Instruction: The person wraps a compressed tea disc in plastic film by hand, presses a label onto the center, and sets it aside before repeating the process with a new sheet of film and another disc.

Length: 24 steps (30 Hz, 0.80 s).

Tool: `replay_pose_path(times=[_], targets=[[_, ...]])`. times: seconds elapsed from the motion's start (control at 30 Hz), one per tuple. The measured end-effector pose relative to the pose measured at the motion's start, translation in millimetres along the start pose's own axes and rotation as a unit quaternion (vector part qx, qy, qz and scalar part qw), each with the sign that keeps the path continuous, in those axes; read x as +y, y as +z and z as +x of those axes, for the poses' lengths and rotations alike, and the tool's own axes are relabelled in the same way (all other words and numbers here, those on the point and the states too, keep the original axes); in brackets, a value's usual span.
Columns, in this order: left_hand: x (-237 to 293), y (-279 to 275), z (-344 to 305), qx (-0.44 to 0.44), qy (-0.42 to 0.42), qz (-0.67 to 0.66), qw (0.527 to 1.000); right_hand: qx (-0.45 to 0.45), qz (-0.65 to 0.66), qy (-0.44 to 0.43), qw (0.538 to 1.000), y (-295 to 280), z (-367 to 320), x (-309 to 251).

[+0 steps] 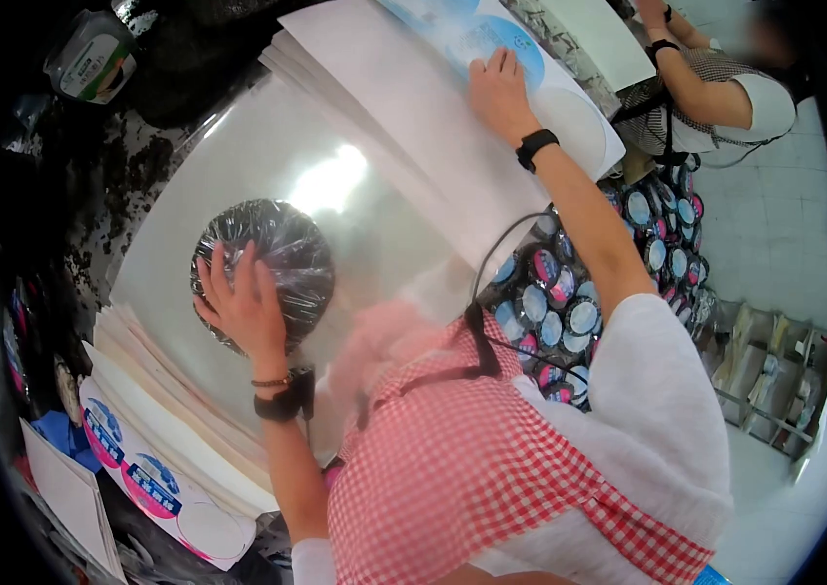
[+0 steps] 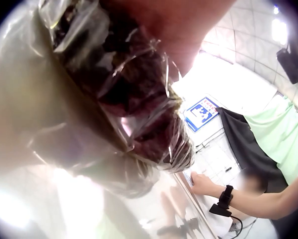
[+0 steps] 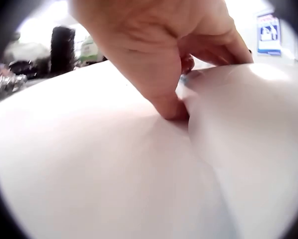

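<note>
Left hand (image 1: 246, 310) weighing down, right hand (image 1: 506, 97) pinching paper!
Head view: spread fingers rest on the wrapped round bundle (image 1: 304, 255), left on the glossy stack (image 1: 165, 229); far right, the other hand has the pale sheet (image 1: 384, 107) beside blue printing (image 1: 467, 31). Left wrist view: the bundle looms near, fingertips hidden; even pressure, I'd say, stops slipping. Right wrist view: thumb at the sheet's edge, fingers beyond, a narrow grip; a light touch should avoid creases, and check it's just one layer.
</note>
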<state>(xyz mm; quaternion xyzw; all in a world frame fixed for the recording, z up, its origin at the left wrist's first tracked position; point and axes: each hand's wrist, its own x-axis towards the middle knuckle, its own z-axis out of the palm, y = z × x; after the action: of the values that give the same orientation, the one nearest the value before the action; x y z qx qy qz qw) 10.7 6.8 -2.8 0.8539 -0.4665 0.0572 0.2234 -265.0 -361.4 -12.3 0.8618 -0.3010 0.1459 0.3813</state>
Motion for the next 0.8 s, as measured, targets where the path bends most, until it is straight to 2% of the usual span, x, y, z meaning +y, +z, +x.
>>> replay_pose_path(times=[0.1, 0.2, 0.3, 0.4, 0.5, 0.6, 0.63, 0.73, 0.8], targets=[[-4, 2, -2, 0.004, 0.009, -0.008, 1.0, -0.08, 0.084, 0.028, 0.993, 11, -8, -7], [-3, 3, 1, 0.007, 0.003, -0.014, 1.0, -0.158, 0.003, 0.027, 0.987, 14, -4, -19], [-4, 4, 0, 0.01, 0.001, -0.019, 1.0, -0.161, -0.045, -0.008, 0.986, 9, 1, -22], [-5, 5, -2, 0.008, 0.001, -0.019, 1.0, -0.258, -0.072, -0.068, 0.961, -8, 8, -21], [-2, 3, 0, 0.01, 0.0, -0.012, 1.0, -0.246, 0.009, -0.19, 0.95, -10, 16, 1], [-2, 4, 0, 0.016, -0.003, -0.001, 1.0, -0.27, 0.181, 0.003, 0.946, -27, 22, 12], [-2, 4, -1, 0.015, 0.0, 0.003, 1.0, -0.168, 0.082, -0.049, 0.981, -15, 9, 11], [-2, 4, -1, 0.017, 0.003, 0.007, 1.0, -0.021, -0.056, -0.068, 0.996, 18, -9, -5], [-3, 5, -1, 0.015, -0.002, 0.004, 1.0, -0.207, -0.197, -0.085, 0.955, 6, 2, -24]])
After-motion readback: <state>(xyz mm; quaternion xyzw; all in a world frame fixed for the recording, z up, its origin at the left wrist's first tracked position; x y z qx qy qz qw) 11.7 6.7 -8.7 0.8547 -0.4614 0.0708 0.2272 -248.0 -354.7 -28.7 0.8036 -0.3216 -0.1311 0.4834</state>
